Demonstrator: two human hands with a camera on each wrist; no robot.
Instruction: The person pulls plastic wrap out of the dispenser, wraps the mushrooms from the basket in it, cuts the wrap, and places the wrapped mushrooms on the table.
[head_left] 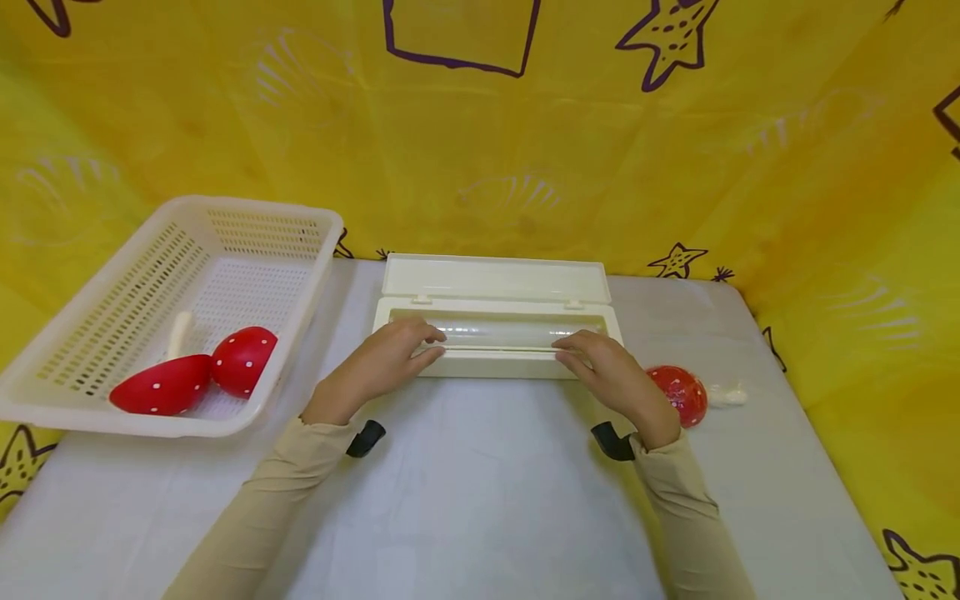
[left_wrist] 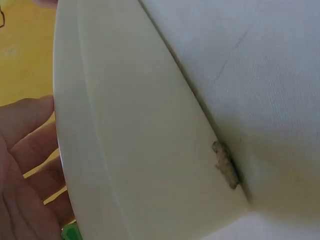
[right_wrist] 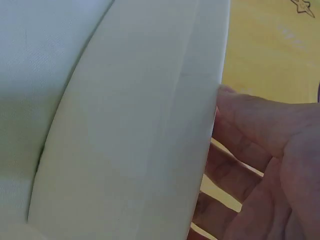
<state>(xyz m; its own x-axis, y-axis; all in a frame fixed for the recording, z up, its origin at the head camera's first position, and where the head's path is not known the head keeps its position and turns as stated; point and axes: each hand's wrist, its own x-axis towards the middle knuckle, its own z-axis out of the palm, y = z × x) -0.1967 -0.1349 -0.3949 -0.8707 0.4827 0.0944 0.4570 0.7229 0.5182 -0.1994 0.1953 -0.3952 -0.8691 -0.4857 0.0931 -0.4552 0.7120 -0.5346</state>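
Observation:
A long cream-coloured box (head_left: pixel 495 365) stands on the table with its hinged lid (head_left: pixel 495 277) raised. Inside lies a clear, shiny roll of plastic film (head_left: pixel 498 332). My left hand (head_left: pixel 390 357) is at the left end of the box opening, thumb by the front rim, fingers over the inside. At the right end my right hand (head_left: pixel 609 369) is placed likewise. In both wrist views the box's front wall hides part of the fingers; the left thumb (left_wrist: pixel 37 112) and right thumb (right_wrist: pixel 240 107) are at its edge, with the fingers spread loosely behind.
A white plastic basket (head_left: pixel 311 218) on the left contains two red, white-dotted toy mushrooms (head_left: pixel 243 360). Beside my right wrist, a shiny red dotted mushroom (head_left: pixel 678 395) lies on the white-covered table (head_left: pixel 480 500). Yellow patterned cloth (head_left: pixel 480 150) hangs behind.

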